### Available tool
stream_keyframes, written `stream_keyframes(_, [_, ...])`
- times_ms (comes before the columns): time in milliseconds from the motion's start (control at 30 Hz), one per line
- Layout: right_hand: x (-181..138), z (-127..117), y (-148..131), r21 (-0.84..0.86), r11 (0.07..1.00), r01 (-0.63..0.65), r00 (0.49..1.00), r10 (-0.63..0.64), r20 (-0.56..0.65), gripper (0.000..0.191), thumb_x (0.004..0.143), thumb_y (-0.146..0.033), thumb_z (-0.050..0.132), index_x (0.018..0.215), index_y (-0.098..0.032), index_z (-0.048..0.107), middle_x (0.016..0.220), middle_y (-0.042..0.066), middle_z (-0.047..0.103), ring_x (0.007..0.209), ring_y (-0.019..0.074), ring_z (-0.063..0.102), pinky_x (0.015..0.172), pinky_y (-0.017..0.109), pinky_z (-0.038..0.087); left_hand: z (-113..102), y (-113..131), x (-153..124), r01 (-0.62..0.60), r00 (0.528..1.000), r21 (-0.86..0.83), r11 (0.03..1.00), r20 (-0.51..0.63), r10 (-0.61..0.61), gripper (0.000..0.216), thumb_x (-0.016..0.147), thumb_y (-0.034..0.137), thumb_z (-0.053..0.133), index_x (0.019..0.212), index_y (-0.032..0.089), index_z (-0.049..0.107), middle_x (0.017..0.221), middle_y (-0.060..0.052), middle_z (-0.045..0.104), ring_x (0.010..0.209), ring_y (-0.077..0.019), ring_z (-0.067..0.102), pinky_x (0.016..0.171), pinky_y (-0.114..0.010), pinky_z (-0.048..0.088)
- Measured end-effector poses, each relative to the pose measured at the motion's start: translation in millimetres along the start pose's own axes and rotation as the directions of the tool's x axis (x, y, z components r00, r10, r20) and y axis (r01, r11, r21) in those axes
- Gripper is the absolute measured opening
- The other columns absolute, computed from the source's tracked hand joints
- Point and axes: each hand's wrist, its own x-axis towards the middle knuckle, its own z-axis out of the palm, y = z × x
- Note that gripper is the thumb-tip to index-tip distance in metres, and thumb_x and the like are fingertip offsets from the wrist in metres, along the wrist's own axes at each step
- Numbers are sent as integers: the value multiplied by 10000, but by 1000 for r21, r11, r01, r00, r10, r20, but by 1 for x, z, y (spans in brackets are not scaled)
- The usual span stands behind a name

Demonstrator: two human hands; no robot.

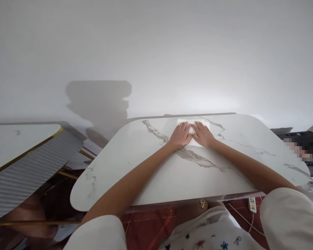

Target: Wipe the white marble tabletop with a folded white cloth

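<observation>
A white cloth or paper towel (197, 142) lies flat on a white marble-patterned table (169, 180), towards its far edge. My left hand (181, 134) rests palm down on the left part of the cloth, fingers stretched out and pointing away from me. On the right part, my right hand (202, 133) presses down the same way, with its fingers spread. The two thumbs nearly meet in the middle. Both palms hide much of the cloth; its edges show beyond the fingertips and between the wrists.
A plain wall (156, 62) rises right behind the table. To the left stands another white-topped piece with gold trim (52, 133) and ribbed sides. A black object (302, 139) is at the right, partly blurred out. On the red floor lies a power strip (252, 205) with its cord.
</observation>
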Motion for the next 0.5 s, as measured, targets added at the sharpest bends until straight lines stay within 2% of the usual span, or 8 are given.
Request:
stream_keyframes(200, [-48, -10, -31, 5, 1000, 12, 999, -12, 42, 590, 1002, -334, 337, 1542, -97, 324, 1631, 165, 258, 1506, 309, 216, 1194, 497, 226, -17, 22, -50, -13, 999, -23, 1000, -33, 12, 528, 960, 307, 363, 1422, 77, 471, 1518, -199, 438, 1432, -331, 370, 1180, -508, 304])
stream_keyframes(500, [-113, -12, -72, 17, 996, 84, 996, -84, -27, 585, 986, -328, 372, 1516, -80, 379, 1608, 209, 286, 1492, 344, 248, 1173, 551, 273, -42, 52, -123, 2, 1000, -46, 999, -25, -3, 545, 977, 364, 349, 1472, 145, 418, 1543, -159, 419, 1455, -316, 337, 1170, -527, 323])
